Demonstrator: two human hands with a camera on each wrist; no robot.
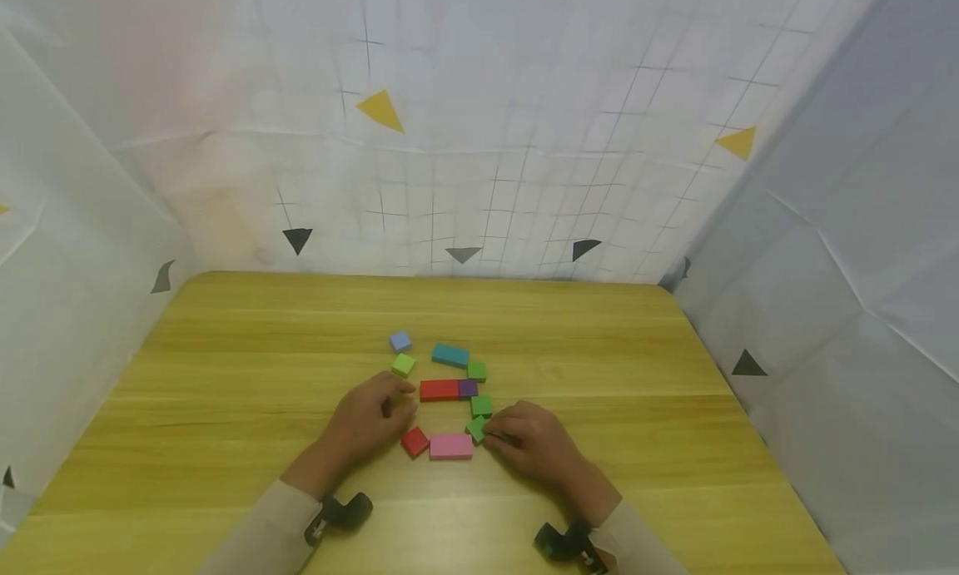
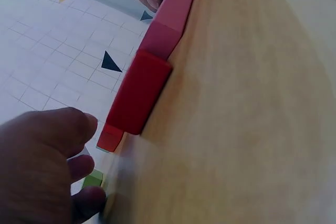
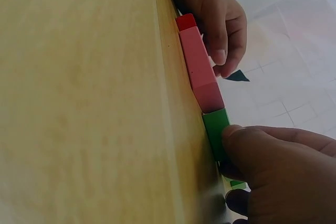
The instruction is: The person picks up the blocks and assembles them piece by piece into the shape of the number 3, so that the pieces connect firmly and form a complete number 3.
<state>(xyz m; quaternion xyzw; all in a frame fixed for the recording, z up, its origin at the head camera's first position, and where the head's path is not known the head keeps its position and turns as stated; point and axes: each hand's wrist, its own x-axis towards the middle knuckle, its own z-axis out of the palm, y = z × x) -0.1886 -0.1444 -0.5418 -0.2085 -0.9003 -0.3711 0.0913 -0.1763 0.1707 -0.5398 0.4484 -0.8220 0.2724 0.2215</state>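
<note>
My right hand [image 1: 535, 443] pinches a small green block [image 1: 475, 428] between thumb and finger at its right side. This block sits slightly turned, close to one end of a pink block [image 3: 199, 66]. A small red block [image 2: 137, 93] stands at the pink block's other end. Beside it on the left is my left hand [image 1: 369, 417], its fingers loosely bent and holding nothing. Above lies a long red block [image 1: 439, 390] with a purple block [image 1: 468, 389] against its right end. Another green block [image 1: 481, 406] lies between the purple block and the pinched one.
Farther back are a teal block [image 1: 450, 355] and a green block [image 1: 476, 372] near its right end. A lime block [image 1: 403, 364] and a light blue block [image 1: 400, 341] lie to the left. The wooden table [image 1: 637, 359] meets white sheets [image 1: 524, 209] behind.
</note>
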